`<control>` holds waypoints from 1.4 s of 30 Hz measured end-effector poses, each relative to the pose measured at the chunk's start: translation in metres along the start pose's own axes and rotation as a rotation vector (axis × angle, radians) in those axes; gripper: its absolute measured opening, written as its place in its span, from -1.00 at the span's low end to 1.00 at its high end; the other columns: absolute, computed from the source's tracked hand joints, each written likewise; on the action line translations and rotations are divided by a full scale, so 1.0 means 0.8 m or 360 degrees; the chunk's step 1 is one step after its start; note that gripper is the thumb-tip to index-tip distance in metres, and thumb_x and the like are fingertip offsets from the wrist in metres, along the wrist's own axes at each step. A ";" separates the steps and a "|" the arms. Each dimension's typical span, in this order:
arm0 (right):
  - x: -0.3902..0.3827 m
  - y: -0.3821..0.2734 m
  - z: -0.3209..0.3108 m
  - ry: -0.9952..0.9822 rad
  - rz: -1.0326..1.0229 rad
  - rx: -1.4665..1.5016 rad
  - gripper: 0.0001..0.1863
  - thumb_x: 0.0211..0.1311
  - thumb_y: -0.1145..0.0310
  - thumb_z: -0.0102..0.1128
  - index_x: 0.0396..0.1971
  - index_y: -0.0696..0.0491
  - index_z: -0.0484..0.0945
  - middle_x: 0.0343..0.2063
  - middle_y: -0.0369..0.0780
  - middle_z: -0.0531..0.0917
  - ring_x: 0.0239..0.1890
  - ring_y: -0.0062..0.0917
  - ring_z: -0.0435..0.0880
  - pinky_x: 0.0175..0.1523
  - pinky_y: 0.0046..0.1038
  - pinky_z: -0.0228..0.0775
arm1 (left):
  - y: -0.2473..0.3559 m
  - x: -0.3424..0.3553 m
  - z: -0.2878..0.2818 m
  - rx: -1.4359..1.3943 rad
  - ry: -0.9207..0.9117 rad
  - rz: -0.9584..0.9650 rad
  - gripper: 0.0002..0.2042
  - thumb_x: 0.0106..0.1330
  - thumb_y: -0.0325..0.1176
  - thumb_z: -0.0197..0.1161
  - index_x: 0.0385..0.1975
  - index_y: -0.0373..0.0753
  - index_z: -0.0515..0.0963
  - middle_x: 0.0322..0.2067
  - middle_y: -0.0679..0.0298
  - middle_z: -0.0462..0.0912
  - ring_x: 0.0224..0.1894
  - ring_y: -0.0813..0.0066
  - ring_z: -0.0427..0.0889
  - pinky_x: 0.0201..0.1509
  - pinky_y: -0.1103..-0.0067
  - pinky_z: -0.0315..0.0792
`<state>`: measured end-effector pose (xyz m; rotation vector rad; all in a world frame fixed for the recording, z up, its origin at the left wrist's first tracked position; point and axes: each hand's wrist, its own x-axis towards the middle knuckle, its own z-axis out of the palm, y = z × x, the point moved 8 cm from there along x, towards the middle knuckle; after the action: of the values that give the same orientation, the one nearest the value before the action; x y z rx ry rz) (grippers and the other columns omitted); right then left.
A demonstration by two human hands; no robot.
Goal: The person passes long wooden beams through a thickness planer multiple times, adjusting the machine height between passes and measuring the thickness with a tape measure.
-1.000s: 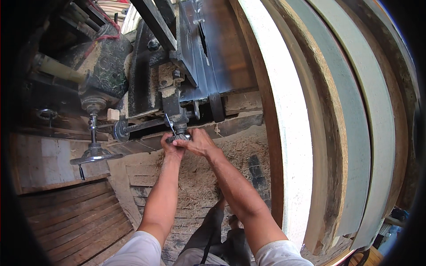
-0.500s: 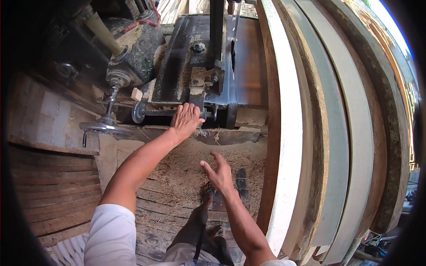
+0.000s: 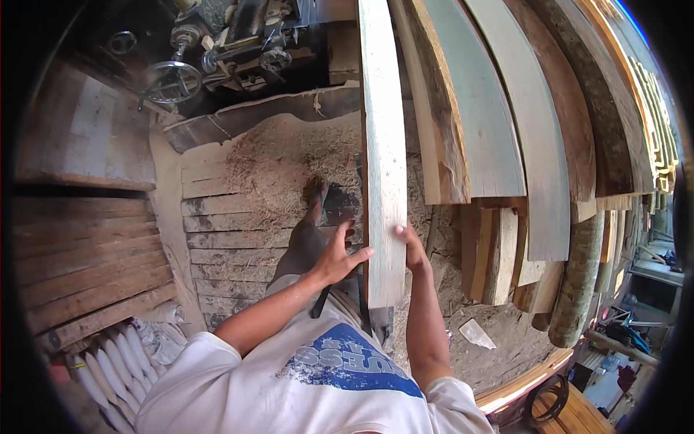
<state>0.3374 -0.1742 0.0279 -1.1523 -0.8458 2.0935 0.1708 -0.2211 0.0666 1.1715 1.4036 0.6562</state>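
Observation:
A long pale wooden plank [image 3: 384, 159] stretches away from my body, its near end in front of my shirt. My left hand [image 3: 336, 257] is at its left edge, thumb against the side and fingers curled, partly out of sight. On the opposite edge, my right hand [image 3: 413, 249] rests its thumb on the upper face, with its other fingers hidden beneath. The far end of the plank runs out of the top of the view, beside the sawing machine [image 3: 246, 54] with its metal handwheel [image 3: 171, 82].
Several thick boards [image 3: 491, 130] are stacked to the right, above shorter blocks [image 3: 499, 257] and a round log [image 3: 578, 282]. Sawdust [image 3: 267, 145] covers the slatted floor. At the left stand a wooden panel [image 3: 90, 141] and stacked planks [image 3: 94, 253]. White bundles [image 3: 119, 362] lie lower left.
My left hand has left the machine's front bar and come back to the plank. My right hand has moved onto the plank too. The view has tilted down, and the plank's near end now shows.

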 end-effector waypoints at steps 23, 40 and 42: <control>-0.299 0.191 0.031 0.0090 0.0349 -0.0853 -0.42 0.10 -0.10 -0.04 -0.07 0.09 0.48 -0.14 -0.10 0.57 -0.11 -0.30 0.56 -0.15 -0.15 0.40 | -0.055 -0.377 0.233 0.0611 0.0901 -0.0146 0.31 -0.31 0.25 0.53 0.28 -0.57 -0.09 0.11 -0.32 0.30 0.10 -0.16 0.46 0.11 0.23 0.44; -0.565 0.431 0.014 0.0001 -0.0250 0.0457 -0.20 0.12 -0.34 0.07 0.07 0.10 0.47 -0.07 -0.15 0.62 -0.08 -0.37 0.60 0.03 -0.30 0.44 | -0.386 -0.778 0.495 -0.1828 -0.0281 -0.0499 -0.20 -0.18 -0.13 0.30 0.18 -0.36 0.33 0.00 0.06 0.54 0.04 0.15 0.54 0.15 0.31 0.42; -0.634 0.406 0.083 -0.0181 -0.0003 0.0408 -0.32 0.16 -0.18 0.11 0.04 0.14 0.48 -0.14 -0.12 0.64 -0.14 -0.35 0.61 -0.01 -0.33 0.45 | -0.393 -0.818 0.500 -0.2199 -0.0285 -0.0509 -0.21 -0.17 -0.14 0.28 0.18 -0.34 0.34 -0.03 0.05 0.56 0.00 0.12 0.57 0.12 0.27 0.46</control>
<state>0.4419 -0.7706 0.0593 -0.9045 -0.6058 2.2066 0.3765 -1.0169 -0.0392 -0.0979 0.6372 0.9861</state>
